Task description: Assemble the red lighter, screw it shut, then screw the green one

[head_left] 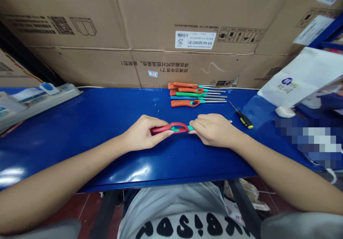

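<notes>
A red long-necked lighter (175, 127) with a teal trigger lies across the middle of the blue bench (93, 124). My left hand (143, 133) is closed round its red handle. My right hand (214, 128) is closed over the teal front end, hiding most of the metal neck. A row of several similar lighters (193, 94) in orange, green and blue lies just beyond, necks pointing right.
A small black screwdriver with a yellow tip (242, 117) lies right of the row. A large cardboard box (160, 35) stands behind the bench. A white paper bag (302, 78) is at the right, and packets (34, 97) at the left edge.
</notes>
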Tool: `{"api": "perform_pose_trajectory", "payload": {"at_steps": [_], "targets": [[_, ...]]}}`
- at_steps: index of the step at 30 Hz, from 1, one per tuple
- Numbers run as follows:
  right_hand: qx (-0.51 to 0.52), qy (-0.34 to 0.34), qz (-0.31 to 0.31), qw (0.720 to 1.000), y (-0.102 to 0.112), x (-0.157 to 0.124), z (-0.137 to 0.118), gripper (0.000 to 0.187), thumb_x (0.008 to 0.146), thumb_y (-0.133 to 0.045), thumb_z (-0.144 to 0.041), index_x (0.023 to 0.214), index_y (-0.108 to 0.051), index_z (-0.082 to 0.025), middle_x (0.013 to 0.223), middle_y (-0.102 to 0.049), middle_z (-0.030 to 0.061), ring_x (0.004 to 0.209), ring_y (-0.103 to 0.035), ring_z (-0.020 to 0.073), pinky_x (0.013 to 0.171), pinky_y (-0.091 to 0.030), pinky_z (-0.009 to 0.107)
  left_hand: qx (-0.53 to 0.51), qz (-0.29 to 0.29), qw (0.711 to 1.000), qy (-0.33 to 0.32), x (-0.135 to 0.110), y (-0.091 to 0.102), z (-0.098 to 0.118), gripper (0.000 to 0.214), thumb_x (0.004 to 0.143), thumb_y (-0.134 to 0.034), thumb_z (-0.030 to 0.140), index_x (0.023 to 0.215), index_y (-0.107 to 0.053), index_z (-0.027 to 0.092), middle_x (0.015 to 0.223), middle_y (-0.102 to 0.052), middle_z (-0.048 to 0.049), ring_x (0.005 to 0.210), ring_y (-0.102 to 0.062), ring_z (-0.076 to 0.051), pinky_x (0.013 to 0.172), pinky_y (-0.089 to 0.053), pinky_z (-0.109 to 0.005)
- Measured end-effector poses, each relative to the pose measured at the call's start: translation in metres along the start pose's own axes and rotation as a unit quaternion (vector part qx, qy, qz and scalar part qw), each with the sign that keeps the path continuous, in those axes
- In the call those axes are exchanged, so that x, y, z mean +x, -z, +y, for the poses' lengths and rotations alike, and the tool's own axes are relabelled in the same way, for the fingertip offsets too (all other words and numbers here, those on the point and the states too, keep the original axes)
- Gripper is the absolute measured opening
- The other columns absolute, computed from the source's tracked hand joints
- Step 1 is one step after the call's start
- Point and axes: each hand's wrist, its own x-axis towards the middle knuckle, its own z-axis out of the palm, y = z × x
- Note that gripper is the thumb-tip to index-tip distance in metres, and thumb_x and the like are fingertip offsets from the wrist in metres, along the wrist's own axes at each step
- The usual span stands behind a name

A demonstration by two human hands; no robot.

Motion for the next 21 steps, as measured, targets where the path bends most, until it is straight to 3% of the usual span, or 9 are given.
{"api": "perform_pose_trajectory", "payload": {"at_steps": [6,12,16,21], "targets": [[0.053,-0.007,-0.063,0.997,-0.002,0.001,-0.004,0.030,0.102,-0.041,-0.024,0.082,-0.062,-0.016,0.068,-0.061,0.0064,0.064,-0.050,0.0195,0.061,-0.027,0.033,0.103,0.025,0.991,-0.081,-0.006,-0.006,0.001,0.026,0.100,-0.056,0.030,0.085,-0.069,0.015,0.067,-0.067,-0.0026,0.055,-0.058,-0.012,0.054,-0.043,-0.025],[0.090,-0.021,-0.095,0.991,-0.005,0.003,-0.005,0.028,0.102,-0.041,-0.026,0.084,-0.061,-0.016,0.073,-0.064,0.0069,0.067,-0.053,0.0194,0.062,-0.030,0.032,0.277,0.043,0.946,-0.165,-0.011,-0.008,-0.003,0.022,0.102,-0.052,0.031,0.104,-0.068,0.016,0.076,-0.074,-0.0028,0.060,-0.066,-0.014,0.054,-0.047,-0.026],[0.169,-0.054,-0.076,0.981,-0.003,0.003,0.003,0.024,0.101,-0.045,-0.027,0.086,-0.061,-0.017,0.081,-0.067,0.0072,0.077,-0.059,0.0199,0.069,-0.038,0.030,0.264,0.016,0.957,-0.121,-0.006,-0.002,0.000,0.027,0.103,-0.053,0.038,0.113,-0.068,0.017,0.092,-0.075,-0.0045,0.075,-0.071,-0.017,0.063,-0.052,-0.027],[0.194,-0.114,-0.040,0.974,-0.001,-0.001,0.021,0.018,0.098,-0.049,-0.029,0.096,-0.063,-0.017,0.094,-0.070,0.0101,0.087,-0.064,0.0229,0.076,-0.044,0.032,0.156,-0.010,0.987,-0.025,0.001,0.001,-0.006,0.038,0.104,-0.048,0.040,0.132,-0.061,0.016,0.117,-0.068,-0.0116,0.106,-0.067,-0.023,0.092,-0.054,-0.034]]}}
